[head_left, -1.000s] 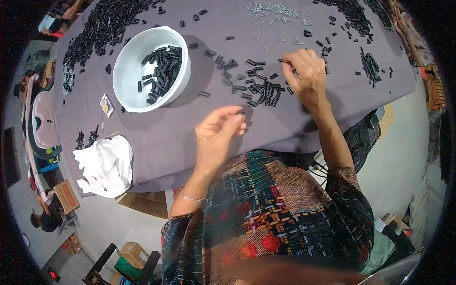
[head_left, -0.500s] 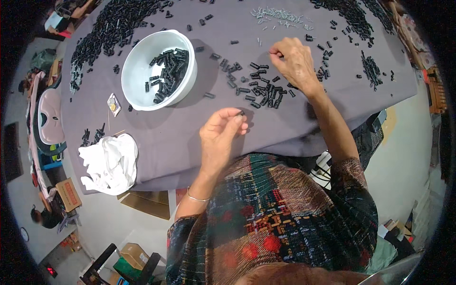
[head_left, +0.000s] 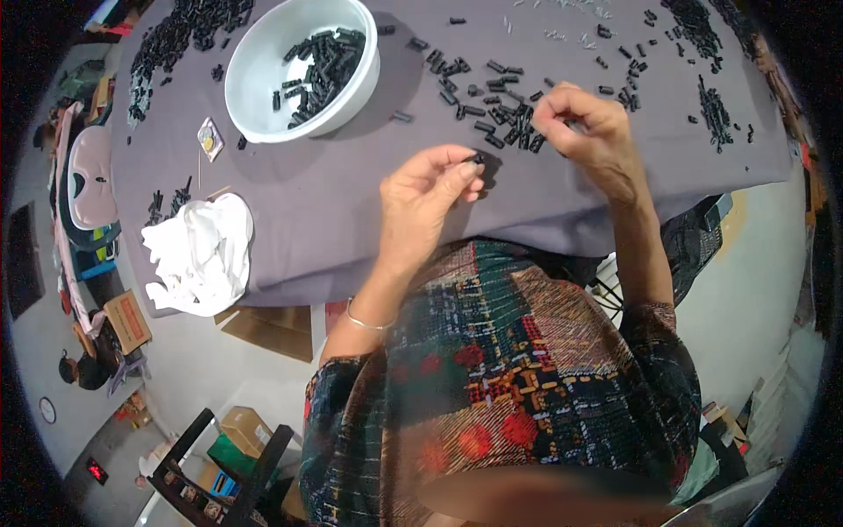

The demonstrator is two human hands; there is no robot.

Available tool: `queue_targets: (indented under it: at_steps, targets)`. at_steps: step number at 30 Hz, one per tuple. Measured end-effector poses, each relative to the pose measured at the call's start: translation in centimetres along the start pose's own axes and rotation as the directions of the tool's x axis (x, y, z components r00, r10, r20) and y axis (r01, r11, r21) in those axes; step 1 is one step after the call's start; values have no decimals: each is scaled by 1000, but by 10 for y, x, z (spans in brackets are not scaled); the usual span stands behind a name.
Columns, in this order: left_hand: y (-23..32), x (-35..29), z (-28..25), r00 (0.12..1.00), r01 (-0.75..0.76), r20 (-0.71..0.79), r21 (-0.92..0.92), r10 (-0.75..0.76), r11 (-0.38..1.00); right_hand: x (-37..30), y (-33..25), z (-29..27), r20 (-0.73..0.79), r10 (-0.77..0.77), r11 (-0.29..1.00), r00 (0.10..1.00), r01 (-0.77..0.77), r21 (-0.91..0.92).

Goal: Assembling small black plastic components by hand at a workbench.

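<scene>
Between the thumb and fingers of my left hand (head_left: 421, 189) is a small black plastic piece (head_left: 477, 161), held just above the cloth near the table's front edge. My right hand (head_left: 587, 132) is closed in a pinch over the right side of a loose heap of short black cylinders (head_left: 507, 112); whatever its fingertips hold is too small to make out. To the left of the heap stands a white bowl (head_left: 250, 110) with many similar black cylinders (head_left: 323, 77) inside. Small silver-grey pins (head_left: 562, 35) lie scattered beyond my right hand.
A grey cloth (head_left: 307, 198) covers the table. Large piles of black pieces (head_left: 180, 39) lie at far left and far right (head_left: 694, 26), with thin black pieces (head_left: 716, 114) at right. A crumpled white cloth (head_left: 202, 255) and a small packet (head_left: 209, 139) lie at left.
My right hand has come back from near the silver pins toward the heap and my left hand, fingers pinched. My left hand still holds the black piece. The whole view has shifted.
</scene>
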State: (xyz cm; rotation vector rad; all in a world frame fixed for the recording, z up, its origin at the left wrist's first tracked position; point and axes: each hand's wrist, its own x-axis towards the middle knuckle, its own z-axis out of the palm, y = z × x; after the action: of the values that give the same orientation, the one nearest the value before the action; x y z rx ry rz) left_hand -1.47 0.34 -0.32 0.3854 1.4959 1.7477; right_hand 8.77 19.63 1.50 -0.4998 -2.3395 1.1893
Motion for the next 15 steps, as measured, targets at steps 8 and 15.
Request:
queue_targets:
  at_steps: [8,15]
  targets:
    - [3,-4,4,988,84,137,-125,-66,989,-17,-8,9,443,173,728,880,-417,544]
    - [3,-9,5,987,40,157,-50,-32,998,-19,-9,11,557,181,641,811,-527,558]
